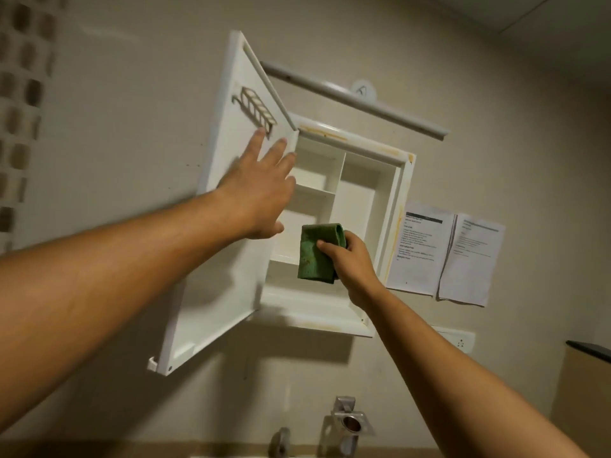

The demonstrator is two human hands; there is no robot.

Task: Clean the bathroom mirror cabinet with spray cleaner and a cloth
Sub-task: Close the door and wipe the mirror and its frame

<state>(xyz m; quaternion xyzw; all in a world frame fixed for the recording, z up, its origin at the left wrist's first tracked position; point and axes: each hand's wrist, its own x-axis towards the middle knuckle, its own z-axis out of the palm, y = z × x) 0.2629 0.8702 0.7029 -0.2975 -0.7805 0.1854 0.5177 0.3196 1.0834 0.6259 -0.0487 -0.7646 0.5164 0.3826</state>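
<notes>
Right hand holds green cloth inside open cabinet.

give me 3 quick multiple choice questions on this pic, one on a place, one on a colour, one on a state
1. The papers hang where, relative to the cabinet? A. left of it B. right of it C. inside it
2. The cloth in the right hand is: A. green B. blue C. white
3. The cabinet door is: A. shut B. removed C. open

1 B: they hang past its right edge. 2 A: the folded cloth is green. 3 C: the left hand lies flat on its inner face.
</notes>
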